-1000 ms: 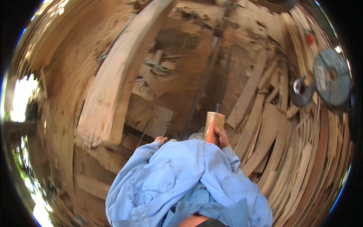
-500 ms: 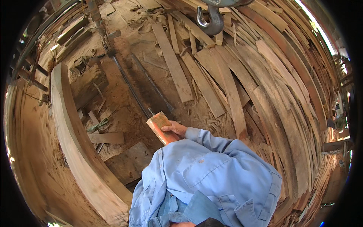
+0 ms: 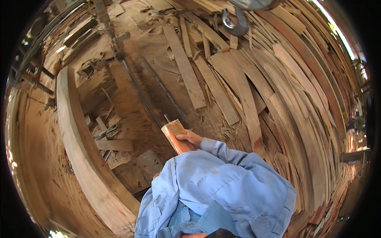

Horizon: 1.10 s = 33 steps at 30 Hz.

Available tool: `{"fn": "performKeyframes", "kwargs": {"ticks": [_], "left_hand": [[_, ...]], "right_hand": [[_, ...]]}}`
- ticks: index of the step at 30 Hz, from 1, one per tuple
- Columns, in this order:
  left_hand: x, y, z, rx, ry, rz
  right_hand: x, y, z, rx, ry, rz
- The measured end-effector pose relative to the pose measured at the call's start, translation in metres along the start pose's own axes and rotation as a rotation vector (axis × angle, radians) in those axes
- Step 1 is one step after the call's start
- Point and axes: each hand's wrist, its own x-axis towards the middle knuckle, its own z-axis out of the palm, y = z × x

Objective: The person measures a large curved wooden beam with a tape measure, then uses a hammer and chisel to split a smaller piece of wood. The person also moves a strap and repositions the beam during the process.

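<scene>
My right hand (image 3: 191,138) is closed around an orange, box-shaped control (image 3: 174,134), worn at the edges, with a short metal stub at its upper end. It looks like a hoist pendant, held upright in front of my chest with the thumb across its face. Of my left hand (image 3: 156,175) only a sliver of skin shows past the blue sleeve; its fingers are hidden. At the top of the view hangs a steel lifting hook (image 3: 236,24) under a grey block, with nothing visible on it.
Left of me lies a long, thick squared timber (image 3: 81,146). Dark metal rails (image 3: 139,89) run along the sawdust floor ahead. Loose planks (image 3: 184,65) and big stacks of boards (image 3: 293,115) fill the right side. Offcuts (image 3: 115,144) lie beside the timber.
The hook has swung right and turned. The whole view has shifted slightly, with the orange control now a little lower and to the right, still in my right hand.
</scene>
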Motion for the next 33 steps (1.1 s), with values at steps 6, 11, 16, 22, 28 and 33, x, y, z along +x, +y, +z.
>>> {"fn": "performKeyframes", "kwargs": {"ticks": [6,11,16,22,28,33], "left_hand": [[-0.006,-0.008,0.010,-0.063,0.027,-0.015],[-0.007,-0.015,0.021,-0.121,0.076,-0.023],[-0.016,-0.014,0.027,-0.322,-0.022,-0.092],[-0.036,0.006,0.022,-0.273,0.048,-0.043],[-0.033,0.011,0.019,-0.131,0.052,0.025],[-0.027,0.009,0.021,0.673,0.051,0.506]], "right_hand": [[0.003,0.002,-0.002,0.050,0.019,0.045],[0.006,0.003,-0.005,0.017,-0.003,0.047],[0.006,0.001,-0.004,-0.028,0.025,0.080],[0.005,-0.005,0.005,0.035,-0.010,0.065],[0.006,-0.010,0.007,0.022,-0.024,0.062],[0.005,-0.004,0.001,-0.022,0.005,0.076]]}}
